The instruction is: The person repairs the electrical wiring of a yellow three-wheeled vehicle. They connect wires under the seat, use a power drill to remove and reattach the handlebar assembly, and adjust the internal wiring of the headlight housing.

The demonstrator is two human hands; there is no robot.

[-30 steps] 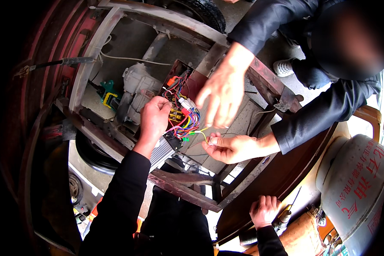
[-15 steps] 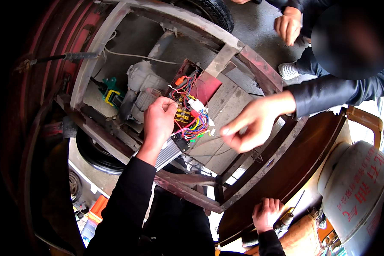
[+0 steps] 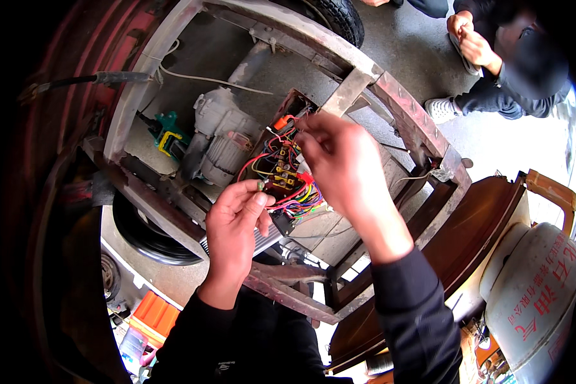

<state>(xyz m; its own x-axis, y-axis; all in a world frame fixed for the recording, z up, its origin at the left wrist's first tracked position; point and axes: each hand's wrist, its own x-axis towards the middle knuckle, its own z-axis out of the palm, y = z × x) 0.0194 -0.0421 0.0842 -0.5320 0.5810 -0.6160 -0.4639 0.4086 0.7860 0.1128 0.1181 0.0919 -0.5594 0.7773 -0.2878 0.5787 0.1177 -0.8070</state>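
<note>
The wires point(image 3: 310, 200) lie tangled around the terminal block point(image 3: 284, 182), just beyond the fingertips of the left hand point(image 3: 235, 221) and beneath the fingers of the right hand point(image 3: 351, 163). The left thumb and forefinger pinch a small part point(image 3: 261, 185), too tiny to name. The right fingertips are bunched near the orange plug point(image 3: 281, 122); blur hides whether they grip anything, so that cannot be told.

To do this well, the left fingers had best steady the part close to its end, while the right fingers single out one lead at a time, lifting rather than tugging, with no bare metal touching its neighbour on the block.

Counted, there are one part, one block, one orange plug and one red plug point(image 3: 306, 178), this last just under the right fingers; the wires cross too thickly to count. One motor point(image 3: 227, 128) sits beyond the left fingertips, and one wheel point(image 3: 144, 242) lies to their left. One frame point(image 3: 422, 121) runs around the wires. Well apart from the right fingers are one tyre point(image 3: 347, 25) ahead, one cylinder point(image 3: 534, 301) to the right, and a co-worker's two hands point(image 3: 480, 51), brought close together
</note>
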